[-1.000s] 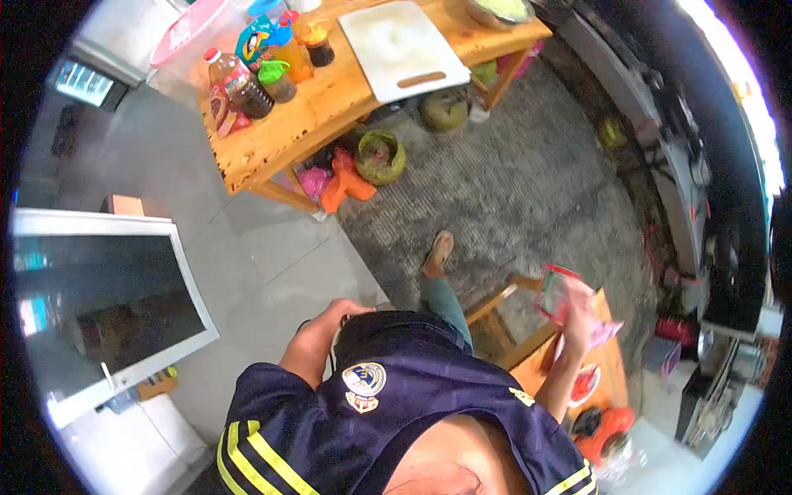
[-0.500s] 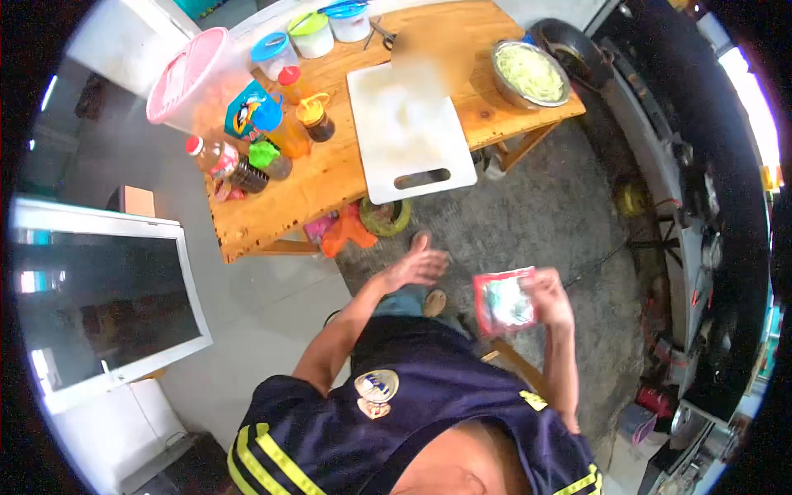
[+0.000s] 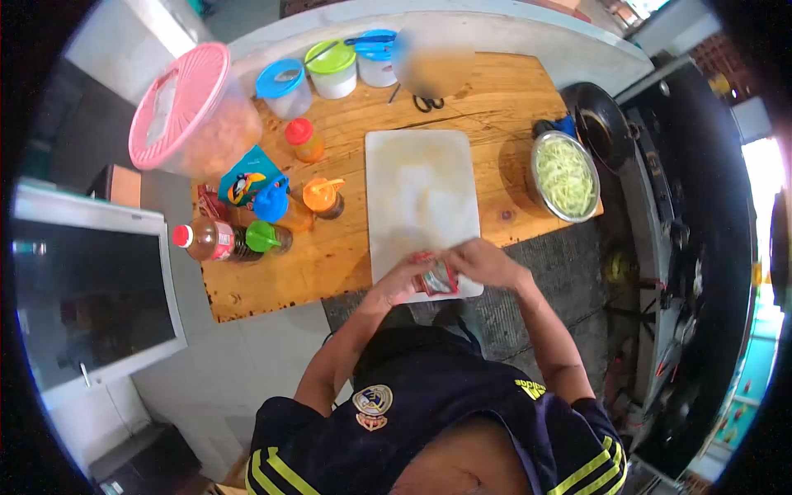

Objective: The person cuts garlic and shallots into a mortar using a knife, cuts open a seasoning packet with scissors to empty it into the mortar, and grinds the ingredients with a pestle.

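Two hands met at one small red packet (image 3: pixel 437 280), which lay over the near end of the white cutting board (image 3: pixel 421 190), toward its near right corner. The left hand (image 3: pixel 401 282) had its fingers curled in around the packet's left side, with little gap left in the grip, probably to steady it. The right hand (image 3: pixel 487 264) was drawn close too, its fingertips bunched at the packet's upper right edge; a pinch there, set against the other hand's hold, would let the two pull against each other. Whether the packet's edge was torn could not be told.

The board reached past the near edge of the wooden worktop (image 3: pixel 511 82), perhaps so that its surface came close to the body. A metal bowl (image 3: pixel 551 209) of pale green shreds (image 3: pixel 568 175) sat by the near right corner, likely to be within the right arm's reach while leaving the board free.

Toward the left edge clustered a red-capped brown bottle (image 3: pixel 213 240), a green-topped bottle (image 3: pixel 266 238) and a blue-topped bottle (image 3: pixel 276 205), seemingly grouped for easy picking. Along the far edge, a green-lidded tub (image 3: pixel 333 73) stood in a row with others, presumably out of the way. Black scissor handles (image 3: pixel 427 104) lay beyond the board's far edge; a blur hid what was next to them.
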`<state>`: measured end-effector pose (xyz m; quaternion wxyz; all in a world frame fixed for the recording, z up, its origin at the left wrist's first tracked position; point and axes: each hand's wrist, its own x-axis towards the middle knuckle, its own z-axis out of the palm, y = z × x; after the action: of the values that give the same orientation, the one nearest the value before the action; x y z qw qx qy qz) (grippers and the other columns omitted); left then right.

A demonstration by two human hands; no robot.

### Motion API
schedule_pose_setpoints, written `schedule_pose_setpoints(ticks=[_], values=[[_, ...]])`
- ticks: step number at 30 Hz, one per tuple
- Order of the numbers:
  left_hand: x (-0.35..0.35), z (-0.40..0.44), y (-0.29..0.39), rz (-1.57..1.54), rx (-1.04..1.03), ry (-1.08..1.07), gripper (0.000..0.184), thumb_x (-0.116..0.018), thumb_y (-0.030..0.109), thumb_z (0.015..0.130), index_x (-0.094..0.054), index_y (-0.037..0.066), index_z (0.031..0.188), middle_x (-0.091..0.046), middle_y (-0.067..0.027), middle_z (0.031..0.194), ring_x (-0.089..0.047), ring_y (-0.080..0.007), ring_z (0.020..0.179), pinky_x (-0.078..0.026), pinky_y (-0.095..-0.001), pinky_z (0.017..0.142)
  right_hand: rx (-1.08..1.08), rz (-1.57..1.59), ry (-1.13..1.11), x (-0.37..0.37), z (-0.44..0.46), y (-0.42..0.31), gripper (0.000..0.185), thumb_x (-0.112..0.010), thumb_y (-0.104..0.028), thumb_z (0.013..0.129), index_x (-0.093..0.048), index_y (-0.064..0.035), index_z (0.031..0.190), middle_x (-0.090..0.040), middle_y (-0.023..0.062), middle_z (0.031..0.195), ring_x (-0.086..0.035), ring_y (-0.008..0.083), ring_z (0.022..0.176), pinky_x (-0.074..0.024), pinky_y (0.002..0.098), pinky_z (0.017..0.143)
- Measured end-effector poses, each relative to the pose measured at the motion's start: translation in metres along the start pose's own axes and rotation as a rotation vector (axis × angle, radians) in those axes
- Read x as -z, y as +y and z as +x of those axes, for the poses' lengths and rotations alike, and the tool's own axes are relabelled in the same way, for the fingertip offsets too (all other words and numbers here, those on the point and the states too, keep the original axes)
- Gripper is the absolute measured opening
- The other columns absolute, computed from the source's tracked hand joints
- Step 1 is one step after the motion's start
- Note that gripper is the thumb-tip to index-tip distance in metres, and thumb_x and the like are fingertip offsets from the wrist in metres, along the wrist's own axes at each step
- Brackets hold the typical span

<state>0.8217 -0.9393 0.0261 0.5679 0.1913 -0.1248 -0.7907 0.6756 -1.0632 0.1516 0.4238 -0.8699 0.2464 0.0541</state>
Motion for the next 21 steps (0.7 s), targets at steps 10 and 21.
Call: schedule_pose_setpoints(ticks=[10, 21], values=[[0.063, -0.041, -0.006, -0.438, -0.407, 0.306, 0.028, -0.067, 0.008, 0.084, -0.058, 0.009, 0.11, -0.062, -0.003, 0.097, -0.063, -0.017, 0.085, -0.056, -0.0367, 0.069, 0.0, -0.457, 0.634, 0.086, 0.315, 0.162, 0.039, -0.062, -0.039, 0.084, -0.064, -0.0012, 0.093, -0.067, 0.0188, 0.085, -0.064, 0.0356, 0.08, -0.0509, 0.0449, 0.07], [0.039, -0.025, 0.005, -0.406, -0.451, 0.54, 0.014, -0.058, 0.021, 0.093, -0.059, 0.011, 0.103, -0.063, -0.0037, 0.09, -0.063, -0.0166, 0.084, -0.055, -0.0331, 0.075, -0.385, -0.443, 0.449, 0.113, 0.314, 0.159, 0.037, -0.07, -0.036, 0.072, -0.07, -0.0008, 0.083, -0.068, 0.0206, 0.089, -0.066, 0.0311, 0.087, -0.0531, 0.0404, 0.073]])
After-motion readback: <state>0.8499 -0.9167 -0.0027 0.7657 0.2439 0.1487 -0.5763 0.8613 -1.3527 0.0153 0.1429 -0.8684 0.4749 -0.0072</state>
